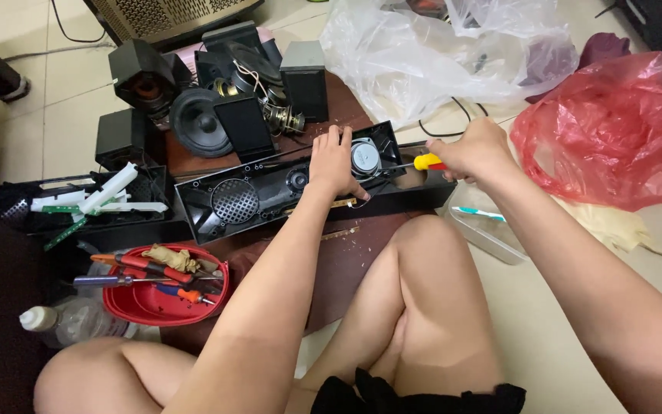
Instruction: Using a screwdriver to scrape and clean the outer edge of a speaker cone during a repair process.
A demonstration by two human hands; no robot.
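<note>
We press our left hand [332, 162], fingers spread, on the black speaker panel [270, 195] lying across the low table [346, 253] | right hand [475, 149] fisted around yellow-handled screwdriver [423, 162], tip at small round speaker [365, 158] | loose speakers crowd the far edge | red bowl [164, 287] holds pliers and screwdrivers | clear tray [484, 226] at right holds a toothbrush.

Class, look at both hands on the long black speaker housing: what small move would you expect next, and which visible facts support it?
Probably a turn of the screwdriver. The right hand grips its yellow handle with the shaft pointing at the round driver, while the left hand presses down on the speaker housing beside it. The tip itself is too small to see.
</note>
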